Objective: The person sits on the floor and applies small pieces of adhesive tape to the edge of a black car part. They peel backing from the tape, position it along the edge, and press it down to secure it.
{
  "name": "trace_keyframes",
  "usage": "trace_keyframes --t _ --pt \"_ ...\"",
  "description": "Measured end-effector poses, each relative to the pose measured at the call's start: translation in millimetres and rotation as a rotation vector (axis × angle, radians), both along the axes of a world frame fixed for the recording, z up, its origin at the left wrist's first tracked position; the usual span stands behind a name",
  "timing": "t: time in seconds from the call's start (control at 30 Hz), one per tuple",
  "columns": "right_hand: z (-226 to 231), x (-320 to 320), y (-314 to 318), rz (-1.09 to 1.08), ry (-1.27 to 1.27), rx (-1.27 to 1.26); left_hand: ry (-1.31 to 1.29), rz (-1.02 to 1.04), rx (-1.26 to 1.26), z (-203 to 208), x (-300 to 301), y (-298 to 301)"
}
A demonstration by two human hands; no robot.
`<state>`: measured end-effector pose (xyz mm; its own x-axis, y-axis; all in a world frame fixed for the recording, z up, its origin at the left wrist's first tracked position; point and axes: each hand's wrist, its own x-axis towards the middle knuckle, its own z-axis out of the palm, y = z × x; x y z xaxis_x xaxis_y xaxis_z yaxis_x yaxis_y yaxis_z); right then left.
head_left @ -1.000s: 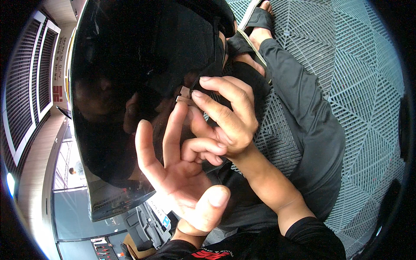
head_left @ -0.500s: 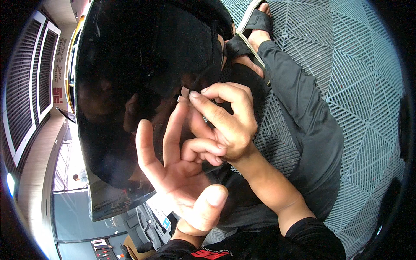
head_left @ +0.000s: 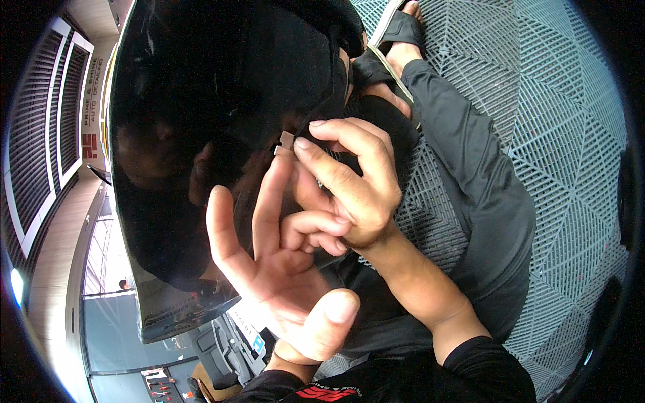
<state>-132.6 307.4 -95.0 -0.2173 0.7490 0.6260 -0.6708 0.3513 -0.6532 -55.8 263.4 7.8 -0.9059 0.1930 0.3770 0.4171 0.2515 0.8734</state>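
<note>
A glossy black curved panel (head_left: 181, 221) fills the left and middle, reflecting my hands. Beside its right edge sits a small grey-brown squarish piece (head_left: 285, 140) with a notch or dark gap. My left hand (head_left: 275, 269) is open, palm showing; one outstretched fingertip touches the lower end of this piece, and other fingers are curled. My right hand (head_left: 356, 174) is bent in a pinch just right of the piece, one fingertip against its edge and another slightly above. What lies between those fingertips, if anything, is hidden.
My legs in dark trousers (head_left: 484, 195) and sandals (head_left: 403, 33) are at the right, on grey grid floor tiles (head_left: 571, 134). An open grey tool case (head_left: 232, 342) lies at the lower left. Beyond the panel is a slatted wall vent (head_left: 44, 127).
The upper fingertip of my right hand has shifted slightly up, farther from the fingertip below it. My left hand stays almost in place against the small piece.
</note>
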Motion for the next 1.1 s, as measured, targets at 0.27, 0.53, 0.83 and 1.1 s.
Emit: trace_keyframes --t 0.27,0.53,0.83,1.1 --pt "0.7 1.9 0.5 0.031 -0.013 -0.029 0.0 0.002 0.006 0.0 0.2 1.5" --pt "5.7 3.9 -1.1 0.092 -0.025 -0.13 -0.008 0.031 -0.003 1.5 0.4 3.6" --pt "0.7 2.6 3.1 0.049 -0.015 -0.044 -0.005 0.038 -0.008 1.0 -0.9 4.8" --pt "2.9 -2.4 0.7 -0.014 -0.003 -0.052 0.002 0.027 -0.001 0.4 -1.7 6.4"
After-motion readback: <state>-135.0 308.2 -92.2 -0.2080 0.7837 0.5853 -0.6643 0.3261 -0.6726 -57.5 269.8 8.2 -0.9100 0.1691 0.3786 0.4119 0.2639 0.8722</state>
